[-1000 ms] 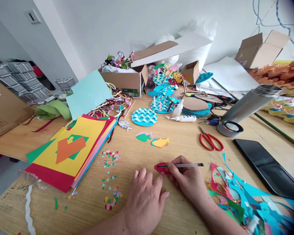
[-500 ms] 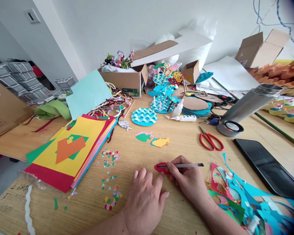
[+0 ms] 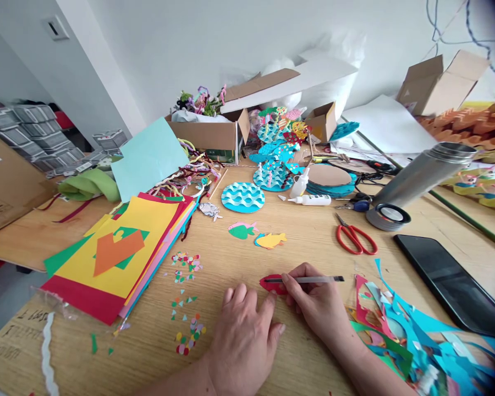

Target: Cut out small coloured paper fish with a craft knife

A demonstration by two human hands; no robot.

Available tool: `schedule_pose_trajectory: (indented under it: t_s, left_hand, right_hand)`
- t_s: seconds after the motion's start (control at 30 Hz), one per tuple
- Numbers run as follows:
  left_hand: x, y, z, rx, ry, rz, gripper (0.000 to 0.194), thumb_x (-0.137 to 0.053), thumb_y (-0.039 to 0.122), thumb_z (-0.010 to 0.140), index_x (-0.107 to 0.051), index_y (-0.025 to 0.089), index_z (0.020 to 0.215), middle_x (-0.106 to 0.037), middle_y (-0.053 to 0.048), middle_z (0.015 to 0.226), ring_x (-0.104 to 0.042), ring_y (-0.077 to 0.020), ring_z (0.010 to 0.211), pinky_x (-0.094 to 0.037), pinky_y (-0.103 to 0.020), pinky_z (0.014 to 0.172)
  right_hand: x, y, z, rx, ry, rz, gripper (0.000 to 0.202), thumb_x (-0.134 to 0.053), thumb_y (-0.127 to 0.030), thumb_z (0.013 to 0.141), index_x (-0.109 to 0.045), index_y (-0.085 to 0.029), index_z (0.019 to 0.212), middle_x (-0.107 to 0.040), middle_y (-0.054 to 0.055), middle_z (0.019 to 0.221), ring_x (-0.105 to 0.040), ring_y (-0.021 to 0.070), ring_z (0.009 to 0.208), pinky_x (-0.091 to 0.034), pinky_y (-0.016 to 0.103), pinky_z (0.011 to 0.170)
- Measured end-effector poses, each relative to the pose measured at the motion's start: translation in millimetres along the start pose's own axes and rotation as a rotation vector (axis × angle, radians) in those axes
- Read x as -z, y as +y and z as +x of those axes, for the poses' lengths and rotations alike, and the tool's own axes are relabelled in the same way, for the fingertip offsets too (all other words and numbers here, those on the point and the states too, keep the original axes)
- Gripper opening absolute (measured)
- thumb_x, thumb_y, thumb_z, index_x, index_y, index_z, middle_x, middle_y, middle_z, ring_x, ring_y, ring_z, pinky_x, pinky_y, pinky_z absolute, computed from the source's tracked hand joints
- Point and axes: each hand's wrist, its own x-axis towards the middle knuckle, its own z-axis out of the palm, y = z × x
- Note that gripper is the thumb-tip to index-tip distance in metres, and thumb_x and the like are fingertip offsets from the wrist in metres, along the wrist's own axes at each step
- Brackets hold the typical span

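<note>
On the table in front of me lies a small red paper cutout (image 3: 271, 282), its right part covered by fingers. My right hand (image 3: 311, 294) pinches a slim grey pen (image 3: 319, 279), whose tip rests over the cutout. My left hand (image 3: 247, 335) lies palm down with its fingers apart, the index fingertip touching the cutout's lower edge. Just beyond are a green paper fish (image 3: 242, 231) with a pink one beneath it, and a yellow paper fish (image 3: 271, 240) on top of other colours. Small paper dots and triangles (image 3: 185, 302) lie left of my left hand.
Red-handled scissors (image 3: 355, 239), a black phone (image 3: 449, 283) and paper scraps (image 3: 421, 330) are on the right. Behind stand glue bottles (image 3: 311, 199), a wavy blue disc (image 3: 242, 197) and a steel flask (image 3: 421, 173). Coloured sheets (image 3: 148, 220) are stacked at the left.
The pen's rear end has shifted very slightly to the right. Both hands and the red cutout stay in practically the same place.
</note>
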Motion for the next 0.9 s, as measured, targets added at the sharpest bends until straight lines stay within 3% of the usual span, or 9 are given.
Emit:
schedule_pose_trajectory:
  t_s: [0.9]
  left_hand:
    - [-0.8,0.4,-0.3,0.001,0.000,-0.002,0.036,-0.050,0.036,0.096,-0.054,0.024,0.130,-0.059,-0.007,0.099,-0.048,-0.0290,0.097,-0.041,-0.051,0.087]
  right_hand:
    - [0.0,-0.6,-0.3,-0.003,-0.002,-0.019,0.038,-0.064,-0.057,0.079,-0.055,-0.022,0.068,-0.055,-0.003,0.046,-0.042,0.0111,0.036,-0.030,0.022,0.036]
